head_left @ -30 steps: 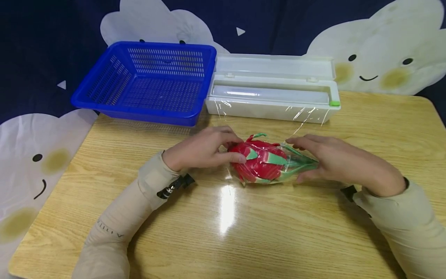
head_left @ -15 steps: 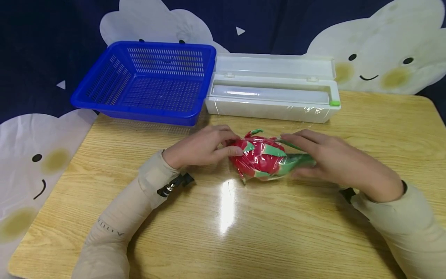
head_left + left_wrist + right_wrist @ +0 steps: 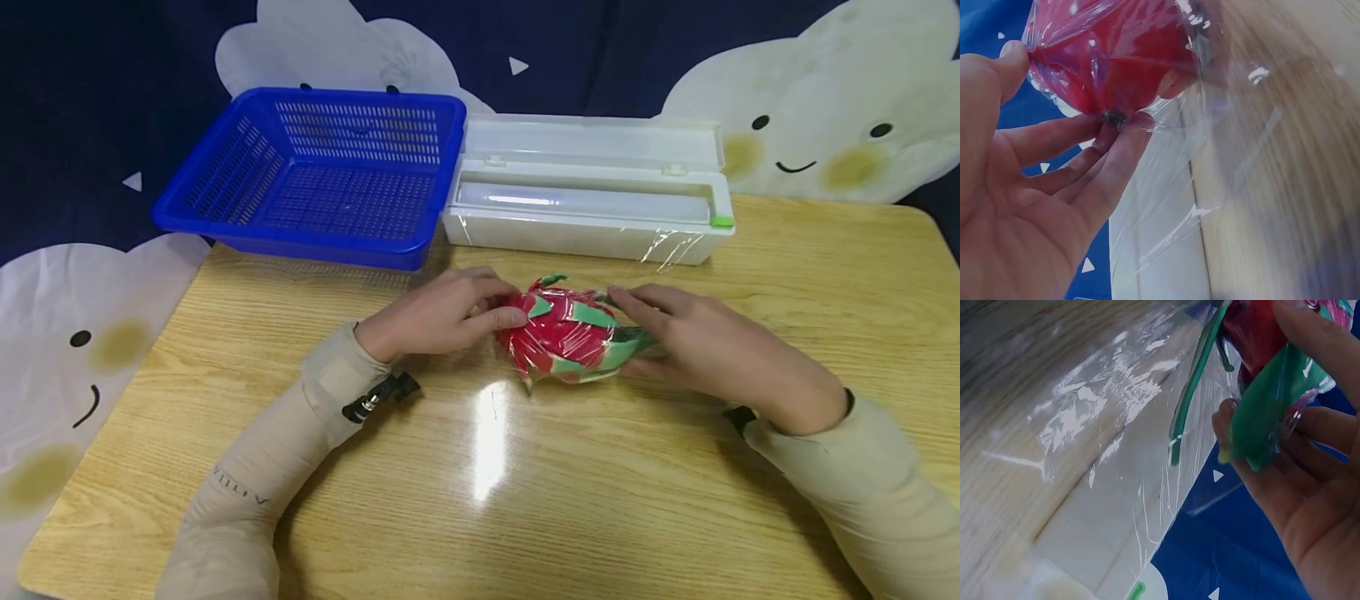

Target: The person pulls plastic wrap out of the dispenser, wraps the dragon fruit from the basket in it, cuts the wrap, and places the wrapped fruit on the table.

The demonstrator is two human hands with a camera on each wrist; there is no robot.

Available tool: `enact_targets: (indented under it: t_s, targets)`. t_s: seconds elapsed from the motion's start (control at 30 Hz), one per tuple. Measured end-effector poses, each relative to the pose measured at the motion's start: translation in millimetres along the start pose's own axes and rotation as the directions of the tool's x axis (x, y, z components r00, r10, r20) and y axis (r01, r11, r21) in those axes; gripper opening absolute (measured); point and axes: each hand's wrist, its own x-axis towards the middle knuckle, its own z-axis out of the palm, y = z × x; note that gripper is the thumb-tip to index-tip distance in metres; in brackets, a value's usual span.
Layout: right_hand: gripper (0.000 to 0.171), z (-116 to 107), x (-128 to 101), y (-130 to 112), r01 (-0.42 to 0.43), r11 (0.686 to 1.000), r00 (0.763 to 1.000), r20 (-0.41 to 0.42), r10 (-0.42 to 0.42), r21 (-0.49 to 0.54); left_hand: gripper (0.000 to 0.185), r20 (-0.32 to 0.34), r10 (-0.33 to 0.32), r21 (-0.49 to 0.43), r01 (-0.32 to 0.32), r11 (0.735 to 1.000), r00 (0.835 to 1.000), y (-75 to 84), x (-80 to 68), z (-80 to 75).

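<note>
Dragon fruit [image 3: 561, 342] mostly enclosed in cling film [image 3: 1166, 206]. Left hand [image 3: 435, 317] and right hand [image 3: 705, 350] fingers curled, grasping fruit ends. Loose film edges remain; blue basket [image 3: 315, 242] without contents.

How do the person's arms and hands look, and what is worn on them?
Both hands are bare: left hand, right hand. Long beige sleeves cover both forearms to the wrists. The left sleeve bears small dark lettering. A black strap with a metal clip sits at each wrist.

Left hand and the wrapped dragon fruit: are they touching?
Touching. The left wrist view shows the left hand with fingertips pressed against the wrapped dragon fruit.
</note>
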Motion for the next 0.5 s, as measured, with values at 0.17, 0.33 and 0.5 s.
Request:
enact_targets:
  t_s: [0.17, 0.33, 0.5]
  targets:
    - [0.078, 1.8, 0.2, -0.9, 0.004, 0.999, 1.000, 0.006, -0.004, -0.032, 0.050, -0.019, -0.027, 0.002, 0.027, 1.000, 0.999, 0.1, 0.7, 2.0]
    - [0.075, 3.5, 0.1, 0.4, 0.034, 0.998, 0.999, 0.000, -0.034, -0.051, 0.060, -0.013, -0.045, -0.070, 0.044, 0.997, 0.999, 0.5, 0.1, 0.9]
    - [0.073, 5.1, -0.2, 1.2, 0.042, 0.996, 0.999, -0.006, -0.042, -0.073, 0.071, 0.040, -0.041, -0.066, 0.043, 0.997, 0.998, 1.4, -4.6, -4.9]
